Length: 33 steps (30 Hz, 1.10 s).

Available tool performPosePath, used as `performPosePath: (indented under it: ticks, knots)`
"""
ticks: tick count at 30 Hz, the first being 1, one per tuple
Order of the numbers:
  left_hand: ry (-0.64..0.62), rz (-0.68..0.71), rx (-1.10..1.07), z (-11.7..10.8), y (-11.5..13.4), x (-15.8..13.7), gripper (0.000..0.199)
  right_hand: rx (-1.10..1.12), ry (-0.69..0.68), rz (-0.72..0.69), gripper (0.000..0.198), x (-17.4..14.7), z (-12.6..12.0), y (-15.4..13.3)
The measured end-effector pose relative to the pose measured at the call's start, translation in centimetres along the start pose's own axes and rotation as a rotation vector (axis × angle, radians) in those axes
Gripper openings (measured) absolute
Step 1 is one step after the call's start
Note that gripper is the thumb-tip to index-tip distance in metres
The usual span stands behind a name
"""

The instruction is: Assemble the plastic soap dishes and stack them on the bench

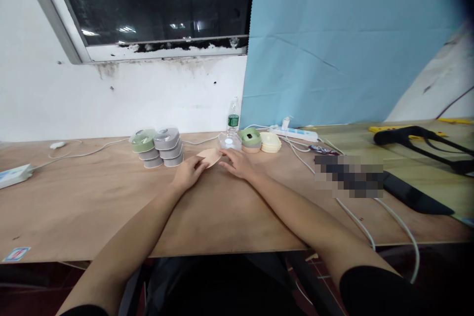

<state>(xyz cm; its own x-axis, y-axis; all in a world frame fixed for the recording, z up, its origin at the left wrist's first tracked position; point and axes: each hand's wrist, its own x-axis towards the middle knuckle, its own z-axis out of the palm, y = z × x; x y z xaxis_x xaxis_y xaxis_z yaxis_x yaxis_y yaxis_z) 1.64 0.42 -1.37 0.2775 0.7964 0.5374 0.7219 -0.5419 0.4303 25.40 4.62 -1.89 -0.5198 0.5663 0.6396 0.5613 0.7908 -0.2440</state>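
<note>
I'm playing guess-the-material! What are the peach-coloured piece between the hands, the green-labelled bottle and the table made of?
Peach-coloured piece: maybe matt plastic, being smooth and evenly coloured, but card is possible. Bottle: probably clear, shiny plastic; the wall shows through. Table: likely wooden board, dull, with a brown, blotchy surface.

The left forearm (142, 229) and right forearm (292, 202) stretch forward, converging. The left hand (188, 172) and right hand (239, 164) sit near each other, apart, palms inward; the left fingers (197, 160) bend toward its thumb (201, 169), the right thumb (226, 165) parted from its fingers (227, 153).
</note>
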Motion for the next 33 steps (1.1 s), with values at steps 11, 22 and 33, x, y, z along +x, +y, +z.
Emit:
performPosePath:
  ticks: [11,22,33]
  knots:
    - [0.142,-0.031,-0.057,0.2,0.0,-0.1,0.033,-0.083,0.052,-0.025,0.025,0.0,0.4,0.2]
    - [0.188,-0.107,-0.126,-0.2,-0.1,0.1,0.036,-0.183,0.042,-0.025,0.021,-0.2,0.2,0.2]
    - [0.116,0.002,-0.013,-0.3,-0.1,0.0,0.032,0.01,0.902,0.75,0.022,-0.4,-3.1,7.5]
